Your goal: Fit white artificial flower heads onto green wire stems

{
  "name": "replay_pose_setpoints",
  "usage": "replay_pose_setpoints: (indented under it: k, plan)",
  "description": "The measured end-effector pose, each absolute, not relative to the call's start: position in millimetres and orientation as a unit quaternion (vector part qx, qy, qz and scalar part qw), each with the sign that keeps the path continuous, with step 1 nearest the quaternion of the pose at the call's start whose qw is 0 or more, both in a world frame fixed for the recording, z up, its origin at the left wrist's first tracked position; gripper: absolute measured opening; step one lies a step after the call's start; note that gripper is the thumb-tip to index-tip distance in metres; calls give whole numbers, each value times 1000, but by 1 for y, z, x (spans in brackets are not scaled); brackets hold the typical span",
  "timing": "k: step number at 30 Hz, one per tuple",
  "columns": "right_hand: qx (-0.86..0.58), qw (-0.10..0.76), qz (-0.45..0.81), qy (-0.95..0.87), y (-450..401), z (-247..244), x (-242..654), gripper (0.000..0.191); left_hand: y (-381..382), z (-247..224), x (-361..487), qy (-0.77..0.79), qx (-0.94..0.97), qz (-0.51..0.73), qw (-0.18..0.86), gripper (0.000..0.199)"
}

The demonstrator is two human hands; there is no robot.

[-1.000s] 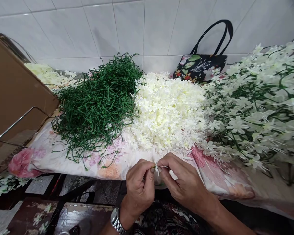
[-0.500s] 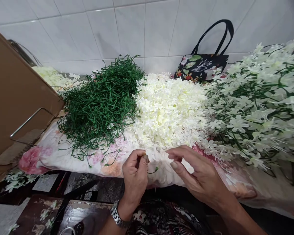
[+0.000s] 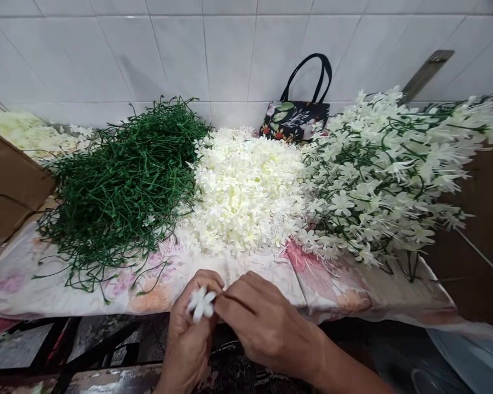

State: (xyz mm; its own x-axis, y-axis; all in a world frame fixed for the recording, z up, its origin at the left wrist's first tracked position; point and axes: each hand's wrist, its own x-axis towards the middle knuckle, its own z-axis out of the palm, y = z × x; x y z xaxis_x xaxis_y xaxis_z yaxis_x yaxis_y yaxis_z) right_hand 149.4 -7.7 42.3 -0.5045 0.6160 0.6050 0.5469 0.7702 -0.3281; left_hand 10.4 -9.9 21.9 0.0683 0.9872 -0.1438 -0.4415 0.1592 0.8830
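Observation:
Near the table's front edge, my left hand [image 3: 191,334] is closed on a small white flower [image 3: 201,303], whose petals show between thumb and fingers. My right hand [image 3: 267,323] meets it from the right, its fingertips pinched together beside the petals; what they grip is hidden. Beyond the hands lies a heap of loose white blossoms [image 3: 246,191]. A tangled pile of green stems [image 3: 123,186] is to its left. On the right stand white flowers joined to green stems [image 3: 365,186].
A floral cloth [image 3: 238,279] covers the table. Behind the blossoms, a black flowered bag [image 3: 296,120] leans by the tiled wall [image 3: 230,60]. A cardboard box [image 3: 12,186] is at the left, and brown board [image 3: 485,219] at the right.
The hands have come together, and a white flower now shows at my left hand. My right hand's fingers have closed. The view has shifted to the right.

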Motion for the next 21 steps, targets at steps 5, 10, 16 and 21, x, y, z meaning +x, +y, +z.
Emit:
replay_pose_setpoints:
  k: [5, 10, 16, 21]
  plan:
    - [-327, 372, 43, -868, -8, 39, 146, 33, -11, 17, 8, 409, 361, 495, 676, 10]
    - [-352, 375, 55, -856, -9, 34, 152, 31, -10, 15, 11, 393, 339, 466, 717, 18]
    - [-357, 397, 111, -839, -7, 38, 169, 20, -5, 20, 15, 385, 347, 458, 722, 28]
    - [-468, 284, 32, -836, 2, 25, 208, 24, 7, 23, 12, 452, 366, 492, 648, 19]
